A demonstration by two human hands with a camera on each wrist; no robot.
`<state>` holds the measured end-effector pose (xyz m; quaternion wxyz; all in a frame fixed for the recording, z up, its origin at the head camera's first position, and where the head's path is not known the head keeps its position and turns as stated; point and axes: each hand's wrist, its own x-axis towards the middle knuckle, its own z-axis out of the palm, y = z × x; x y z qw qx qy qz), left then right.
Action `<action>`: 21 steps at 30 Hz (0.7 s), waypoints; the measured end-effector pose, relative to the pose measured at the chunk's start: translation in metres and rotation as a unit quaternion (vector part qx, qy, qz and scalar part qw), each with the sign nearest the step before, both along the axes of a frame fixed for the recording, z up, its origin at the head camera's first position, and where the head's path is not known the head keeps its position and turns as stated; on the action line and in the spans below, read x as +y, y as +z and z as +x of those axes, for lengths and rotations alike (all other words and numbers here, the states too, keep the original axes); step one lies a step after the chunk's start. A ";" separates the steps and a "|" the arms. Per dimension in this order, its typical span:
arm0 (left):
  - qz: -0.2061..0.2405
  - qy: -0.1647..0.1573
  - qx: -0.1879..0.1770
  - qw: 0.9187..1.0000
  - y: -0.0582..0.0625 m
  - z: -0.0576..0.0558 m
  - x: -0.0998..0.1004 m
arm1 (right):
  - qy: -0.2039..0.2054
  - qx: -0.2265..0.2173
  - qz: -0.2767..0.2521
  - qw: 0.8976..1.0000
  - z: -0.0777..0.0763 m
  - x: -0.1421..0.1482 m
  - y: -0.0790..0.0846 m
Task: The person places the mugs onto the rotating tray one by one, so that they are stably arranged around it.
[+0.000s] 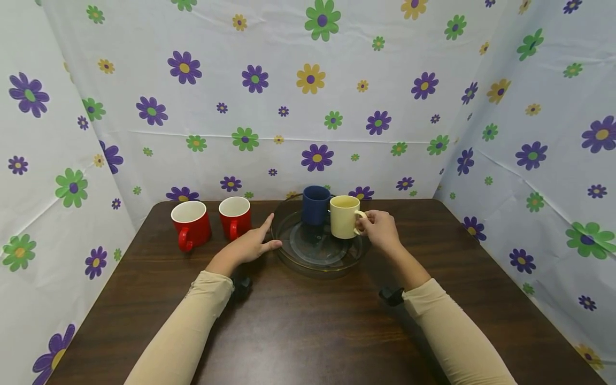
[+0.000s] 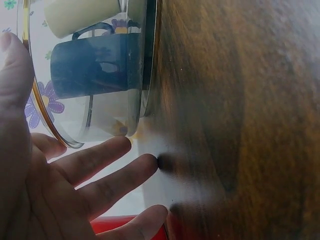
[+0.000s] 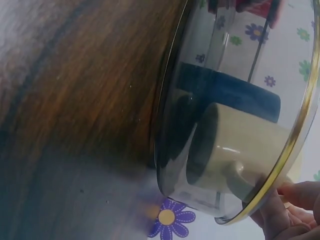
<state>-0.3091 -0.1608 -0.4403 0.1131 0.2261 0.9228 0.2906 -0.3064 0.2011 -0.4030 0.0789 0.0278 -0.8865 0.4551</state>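
A clear round turntable tray (image 1: 317, 259) with a gold rim stands on the table. Inside it, toward the back, sits a navy blue mug (image 1: 315, 206). My right hand (image 1: 380, 230) pinches the handle of a pale yellow mug (image 1: 344, 216), which is upright within the tray wall, beside the blue one. Through the clear side, the right wrist view shows the yellow mug (image 3: 245, 145) close over the tray floor. My left hand (image 1: 247, 245) is at the tray's left side, fingers spread and extended, with fingertips right at the wall (image 2: 110, 117).
Two red mugs with white insides stand left of the tray: one (image 1: 192, 222) farther left, the other (image 1: 236, 216) just behind my left hand. The dark wooden table (image 1: 308, 326) meets flower-print cloth (image 1: 284, 123) at the back and sides.
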 end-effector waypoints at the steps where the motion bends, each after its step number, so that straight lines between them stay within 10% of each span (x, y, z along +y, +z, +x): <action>1: 0.001 0.000 0.000 1.000 0.000 0.000 0.000 | -0.001 -0.001 0.001 1.000 0.000 -0.001 -0.001; 21: 0.000 0.001 0.007 1.000 -0.002 0.000 0.000 | 0.007 -0.042 0.089 0.995 0.009 -0.014 0.002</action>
